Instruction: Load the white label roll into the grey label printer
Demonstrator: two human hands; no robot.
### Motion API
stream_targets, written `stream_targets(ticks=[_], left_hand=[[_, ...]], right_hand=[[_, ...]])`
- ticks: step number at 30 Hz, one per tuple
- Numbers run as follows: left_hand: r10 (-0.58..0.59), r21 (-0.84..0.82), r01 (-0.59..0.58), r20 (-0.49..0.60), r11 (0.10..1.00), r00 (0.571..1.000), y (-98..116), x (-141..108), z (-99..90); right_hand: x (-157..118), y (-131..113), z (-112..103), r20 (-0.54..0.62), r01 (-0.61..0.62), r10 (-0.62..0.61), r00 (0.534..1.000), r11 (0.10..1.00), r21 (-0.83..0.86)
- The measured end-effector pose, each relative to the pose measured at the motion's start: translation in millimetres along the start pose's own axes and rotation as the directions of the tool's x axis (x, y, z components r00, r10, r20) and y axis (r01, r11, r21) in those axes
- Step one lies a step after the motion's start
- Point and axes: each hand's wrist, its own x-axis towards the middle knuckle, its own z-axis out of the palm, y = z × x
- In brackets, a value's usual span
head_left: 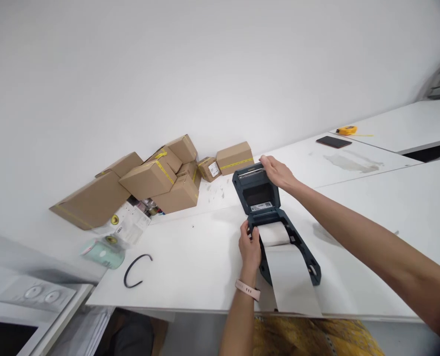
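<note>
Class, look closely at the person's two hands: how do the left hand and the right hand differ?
The left hand holds the side of the printer's base, while the right hand grips the edge of its raised lid. The left hand has a pink band at its wrist; the right hand has none showing. Both hands are on the same printer.

dark blue-grey label printer [268,215], parked near the white table [190,267] edge | lid [259,193] flipped up, sticker [261,206] inside | chunky white roll [274,233] sitting in there, paper strip [292,277] trailing out front
</note>
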Motion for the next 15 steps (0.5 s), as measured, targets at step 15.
stream_targets(ticks=[15], left_hand=[[0.093,0.183,-0.098,0.036,0.978,0.995,6,0,-2.6]], right_hand=[[-62,10,-27,-0.19,0.326,-0.313,0.93,0.944,0.043]])
